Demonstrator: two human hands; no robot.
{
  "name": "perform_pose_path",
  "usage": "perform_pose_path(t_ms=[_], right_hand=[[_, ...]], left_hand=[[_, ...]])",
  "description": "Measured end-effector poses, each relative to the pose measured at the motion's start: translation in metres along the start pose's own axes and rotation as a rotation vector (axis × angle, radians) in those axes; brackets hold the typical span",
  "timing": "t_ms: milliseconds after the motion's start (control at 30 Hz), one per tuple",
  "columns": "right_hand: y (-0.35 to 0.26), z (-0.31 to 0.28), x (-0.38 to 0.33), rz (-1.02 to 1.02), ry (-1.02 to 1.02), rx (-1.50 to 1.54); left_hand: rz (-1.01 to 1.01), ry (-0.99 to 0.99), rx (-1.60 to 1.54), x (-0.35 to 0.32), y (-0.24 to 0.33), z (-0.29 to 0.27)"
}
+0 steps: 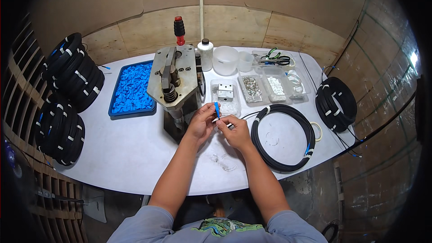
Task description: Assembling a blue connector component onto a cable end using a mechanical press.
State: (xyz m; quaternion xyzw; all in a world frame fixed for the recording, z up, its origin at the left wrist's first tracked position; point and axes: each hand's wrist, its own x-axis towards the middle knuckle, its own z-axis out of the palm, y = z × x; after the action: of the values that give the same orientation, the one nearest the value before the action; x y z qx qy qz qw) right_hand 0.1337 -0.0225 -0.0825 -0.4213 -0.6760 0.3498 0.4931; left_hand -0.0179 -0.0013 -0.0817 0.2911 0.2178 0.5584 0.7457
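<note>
**Blue connector going on, loads left to do**

Your left hand (201,121) fingers are pinched on a small blue connector (217,108), your right hand (234,130) fingers clamp the cable end (223,123) beside it, over the counter (135,153). Looks mid-fit: black cable coil (283,137) beside you, blue tray (132,89) full.

A pale rounded table (135,153) carries a metal hand press (174,85) just behind the hands, a blue tray (131,91) further left — a black cable coil (282,137) right.
</note>
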Motion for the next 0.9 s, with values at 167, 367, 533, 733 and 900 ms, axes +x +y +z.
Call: perform_pose_path(t_ms=[167,367,533,733,900], right_hand=[[-0.0005,-0.0009,-0.0002,-0.02,0.01,0.003],[-0.0004,-0.0009,-0.0003,0.0,0.008,-0.005],[-0.0005,-0.0009,-0.0007,-0.006,0.005,-0.002],[0.0014,-0.0001,-0.0011,0.016,0.005,0.018],[0.0003,-0.0005,-0.0001,0.004,-0.005,-0.004]], left_hand=[[-0.004,-0.006,0.01,0.0009,-0.0006,0.0001],[0.023,0.016,-0.005,0.0005,-0.0006,0.001],[-0.015,0.002,0.008,-0.0006,0.0009,0.0019],[0.011,0.001,-0.004,0.0001,-0.0001,0.0002],[0.002,0.016,-0.013,0.0012,-0.0014,0.0001]])
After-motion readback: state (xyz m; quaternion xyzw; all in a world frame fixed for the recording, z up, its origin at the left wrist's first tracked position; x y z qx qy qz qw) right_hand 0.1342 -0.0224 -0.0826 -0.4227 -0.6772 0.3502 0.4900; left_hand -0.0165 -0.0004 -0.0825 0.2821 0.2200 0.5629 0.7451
